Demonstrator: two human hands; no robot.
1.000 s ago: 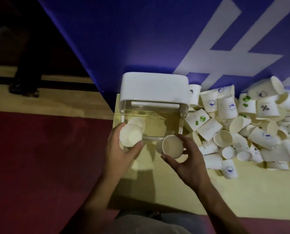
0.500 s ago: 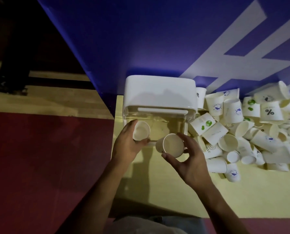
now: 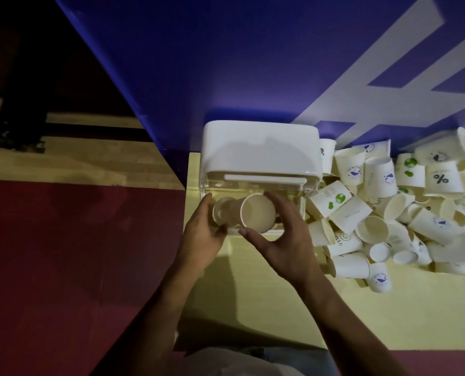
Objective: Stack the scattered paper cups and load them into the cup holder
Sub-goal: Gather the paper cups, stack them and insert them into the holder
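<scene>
The cup holder (image 3: 261,147) is a clear box with a white lid, standing on the yellow table against the blue wall. At its open front, my left hand (image 3: 201,240) grips a white paper cup (image 3: 223,214) lying on its side. My right hand (image 3: 283,240) holds a second paper cup (image 3: 258,213), its open mouth facing me, right beside the first one and touching it. Both cups are at the holder's front opening. A heap of scattered paper cups (image 3: 405,207) lies to the right of the holder.
The yellow table (image 3: 266,308) has its left edge just left of the holder, with red floor (image 3: 77,267) beyond it. The blue wall with white markings (image 3: 253,63) rises right behind the holder. The cup heap reaches the right frame edge.
My right hand has moved left and up with its cup, bringing it against the cup in my left hand at the holder's front. The left hand's cup went from my side into the opening.
</scene>
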